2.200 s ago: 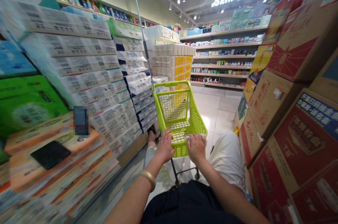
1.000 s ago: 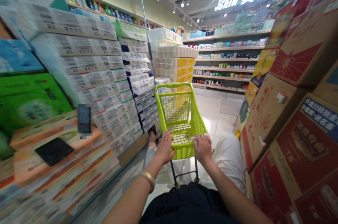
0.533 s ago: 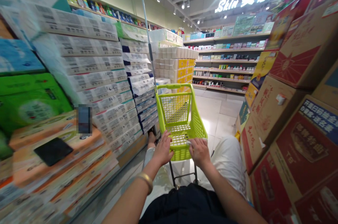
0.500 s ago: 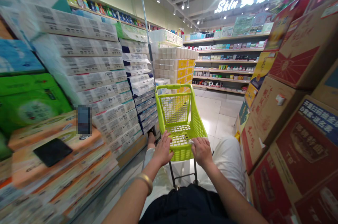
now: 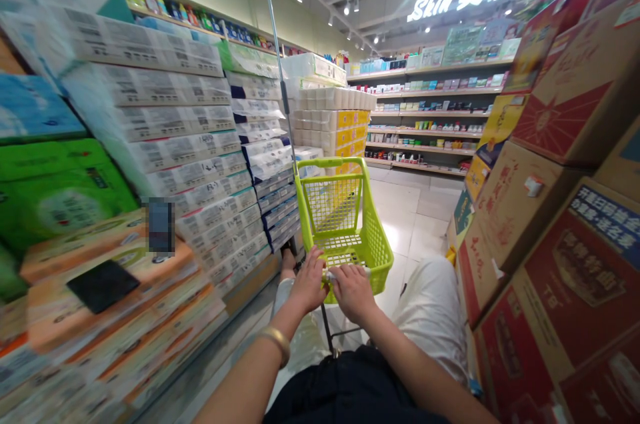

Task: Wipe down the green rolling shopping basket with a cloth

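A lime-green shopping cart basket (image 5: 377, 251) stands in front of me, with lattice walls and a slotted floor. My left hand (image 5: 310, 283) is wrapped over its near rim on the left side. Close beside it, nearly touching, my right hand (image 5: 353, 292) presses a white wipe (image 5: 332, 274) onto the same rim. Only small white edges of the wipe show around the fingers; the rest is covered by the hand. A gold bangle (image 5: 276, 343) circles my left wrist. The basket rests on a dark metal frame (image 5: 327, 331).
To the left rise stacks of wrapped tissue packs (image 5: 170, 114), and a black flat object (image 5: 103, 285) lies on orange packs (image 5: 45, 321). Cardboard cartons (image 5: 525, 204) are piled at the right. Stocked shelves (image 5: 425, 94) stand beyond the tiled floor (image 5: 395, 211). A thin pole (image 5: 275, 31) rises behind the cart.
My right hand has slid left along the near rim with the wipe, from the right corner to beside my left hand. The left hand has stayed almost in place.
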Demonstrator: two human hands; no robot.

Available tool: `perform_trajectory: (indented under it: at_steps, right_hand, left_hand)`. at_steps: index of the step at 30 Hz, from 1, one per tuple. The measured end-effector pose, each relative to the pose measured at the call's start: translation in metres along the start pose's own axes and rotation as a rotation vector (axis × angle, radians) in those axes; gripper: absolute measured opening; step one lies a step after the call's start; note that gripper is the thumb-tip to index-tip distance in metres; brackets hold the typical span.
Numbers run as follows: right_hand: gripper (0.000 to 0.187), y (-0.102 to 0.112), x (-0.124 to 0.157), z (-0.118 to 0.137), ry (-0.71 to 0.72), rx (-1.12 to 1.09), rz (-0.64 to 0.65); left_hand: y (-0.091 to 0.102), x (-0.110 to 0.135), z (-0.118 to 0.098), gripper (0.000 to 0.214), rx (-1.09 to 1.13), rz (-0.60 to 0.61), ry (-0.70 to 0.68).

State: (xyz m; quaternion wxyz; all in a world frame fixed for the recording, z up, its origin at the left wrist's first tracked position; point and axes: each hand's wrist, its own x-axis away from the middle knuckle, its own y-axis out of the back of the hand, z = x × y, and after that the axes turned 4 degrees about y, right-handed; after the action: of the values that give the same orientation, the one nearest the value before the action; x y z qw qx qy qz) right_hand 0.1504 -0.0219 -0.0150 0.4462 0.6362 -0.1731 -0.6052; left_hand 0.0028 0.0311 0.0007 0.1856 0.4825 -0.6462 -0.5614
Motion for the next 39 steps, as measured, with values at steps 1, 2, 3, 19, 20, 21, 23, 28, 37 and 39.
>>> perform_trajectory:
  at_steps: [1,2,3,19,20,21,23,28,37,39]
  right_hand:
    - [0.020,0.004,0.004,-0.011,-0.020,0.007,-0.017]
    - [0.019,0.009,0.009,-0.023,-0.046,0.018,-0.040]
    - [0.019,0.013,0.013,-0.035,-0.070,0.031,-0.063]
    - [0.022,0.002,0.003,-0.006,-0.049,0.015,-0.023]
    - [0.021,0.008,0.008,-0.018,-0.084,0.023,-0.044]
    - [0.020,0.013,0.012,-0.030,-0.118,0.032,-0.067]
    - [0.020,0.019,0.018,-0.048,-0.156,0.050,-0.093]
    - [0.017,0.007,0.008,-0.027,-0.223,0.073,-0.085]
    - [0.023,0.007,0.005,-0.012,-0.049,-0.011,0.015]
    - [0.022,0.016,0.014,-0.035,-0.104,0.000,-0.044]
  left_hand:
    - [0.000,0.000,0.000,0.036,0.004,0.004,0.001]
    - [0.000,0.000,0.000,0.037,0.009,0.006,0.001]
    - [0.000,0.000,0.000,0.038,0.015,0.006,0.000]
    - [0.000,0.000,0.000,0.037,-0.002,-0.003,-0.002]
    - [0.001,0.001,0.001,0.037,-0.009,0.003,0.000]
    - [0.001,0.001,0.001,0.037,-0.012,0.008,0.002]
    - [0.000,0.000,0.000,0.037,-0.007,0.010,0.001]
    - [-0.005,-0.002,-0.001,0.039,0.026,-0.002,-0.006]
    - [-0.003,0.001,0.002,0.039,-0.019,-0.030,-0.039]
    - [-0.003,0.001,0.002,0.038,-0.017,-0.035,-0.036]
